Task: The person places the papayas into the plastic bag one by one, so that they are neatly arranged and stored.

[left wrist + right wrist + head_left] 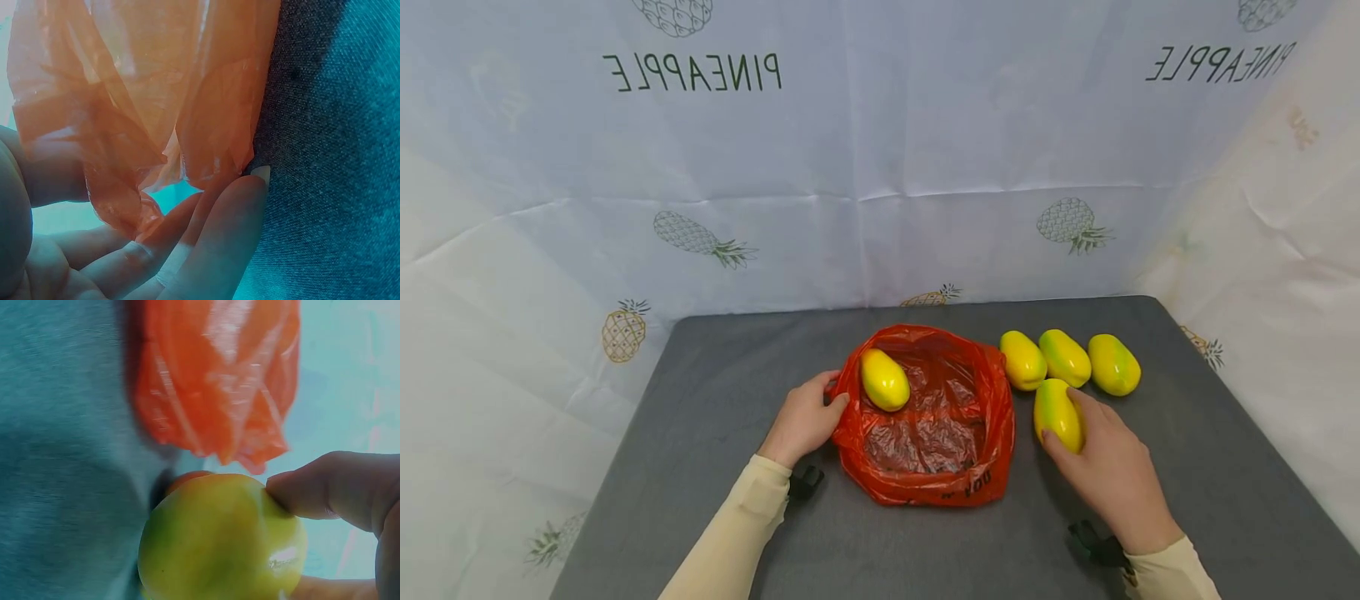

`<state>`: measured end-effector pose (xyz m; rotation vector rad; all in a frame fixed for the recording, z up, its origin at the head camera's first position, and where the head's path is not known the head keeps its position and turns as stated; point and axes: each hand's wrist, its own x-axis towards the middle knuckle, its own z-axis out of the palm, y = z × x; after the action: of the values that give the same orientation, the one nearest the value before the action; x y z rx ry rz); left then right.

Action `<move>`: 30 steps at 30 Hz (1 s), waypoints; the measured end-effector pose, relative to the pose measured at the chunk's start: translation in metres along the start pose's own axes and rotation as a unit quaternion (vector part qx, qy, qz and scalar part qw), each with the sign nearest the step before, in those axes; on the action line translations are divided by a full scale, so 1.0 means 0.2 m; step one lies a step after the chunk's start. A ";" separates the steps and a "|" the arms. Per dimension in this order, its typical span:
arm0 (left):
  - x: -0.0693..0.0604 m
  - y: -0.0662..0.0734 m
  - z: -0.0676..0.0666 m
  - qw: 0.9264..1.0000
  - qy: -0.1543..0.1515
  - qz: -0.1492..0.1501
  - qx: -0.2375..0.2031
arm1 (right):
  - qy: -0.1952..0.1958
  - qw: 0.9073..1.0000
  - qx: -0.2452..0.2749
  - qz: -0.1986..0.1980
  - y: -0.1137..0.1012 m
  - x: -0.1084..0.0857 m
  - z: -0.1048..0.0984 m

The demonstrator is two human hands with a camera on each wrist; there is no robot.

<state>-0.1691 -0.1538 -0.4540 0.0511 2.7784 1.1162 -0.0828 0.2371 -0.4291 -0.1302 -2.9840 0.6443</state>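
Note:
A red plastic bag stands with its mouth spread wide on the grey table, and one yellow mango lies inside it at the left. At the bag's left rim my left hand pinches the plastic; the left wrist view shows the folded film between thumb and fingers. To the right of the bag, my right hand grips a yellow-green mango between thumb and fingers. That same mango fills the lower part of the right wrist view, close to the bag's side.
Behind the held fruit sit three more mangoes: one beside the bag, a middle one and a right one. The grey table ends at a white pineapple-print curtain behind and at the sides.

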 end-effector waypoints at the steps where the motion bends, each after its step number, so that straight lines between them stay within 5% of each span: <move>1: 0.00 0.00 0.00 1.000 0.000 -0.001 0.000 | 0.006 1.000 -0.001 -0.008 -0.01 0.00 -0.01; 15: -0.01 0.01 0.00 1.000 0.000 -0.005 -0.005 | 0.001 0.998 0.015 -0.057 -0.21 0.06 -0.12; 30: -0.01 0.03 -0.01 1.000 0.009 -0.007 -0.012 | -0.021 0.991 0.046 -0.123 -0.48 0.11 -0.04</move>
<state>-0.1684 -0.1517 -0.4477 0.0179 2.7764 1.1521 -0.1103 0.1551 -0.3799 0.2574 -2.9344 0.7581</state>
